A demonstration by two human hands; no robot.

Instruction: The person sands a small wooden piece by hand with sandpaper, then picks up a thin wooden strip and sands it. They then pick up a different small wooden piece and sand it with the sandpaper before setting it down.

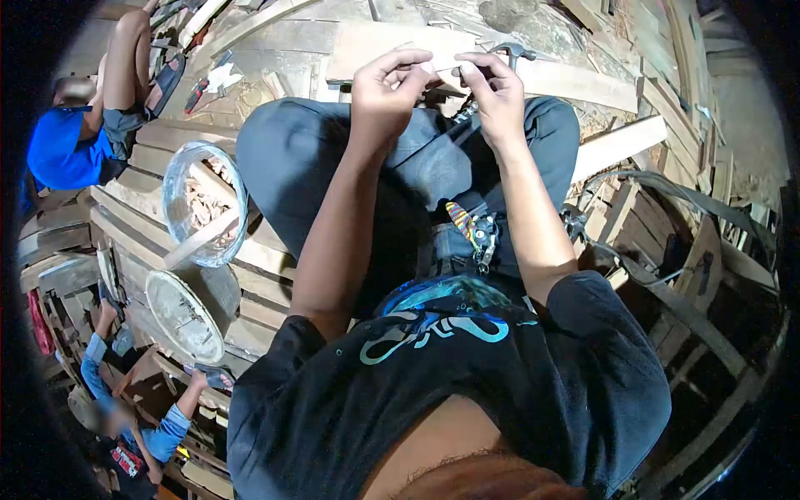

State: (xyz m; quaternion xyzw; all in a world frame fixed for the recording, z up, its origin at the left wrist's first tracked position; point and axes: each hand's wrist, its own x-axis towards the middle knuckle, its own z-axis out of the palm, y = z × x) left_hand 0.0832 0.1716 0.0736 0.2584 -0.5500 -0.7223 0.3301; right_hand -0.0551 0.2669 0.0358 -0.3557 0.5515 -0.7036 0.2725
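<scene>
Rough timber slats (250,275) underlie both hands' fingers (400,71) pinching a small pale strip (446,70).

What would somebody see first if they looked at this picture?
First, the two bare hands pinched together at the top middle, the left hand and the right hand, holding something small between the fingertips that is too tiny to name. Next, the clear plastic container with wood pieces inside, lying on the wooden planks at the left. A person in a blue shirt sits at the far left.
</scene>
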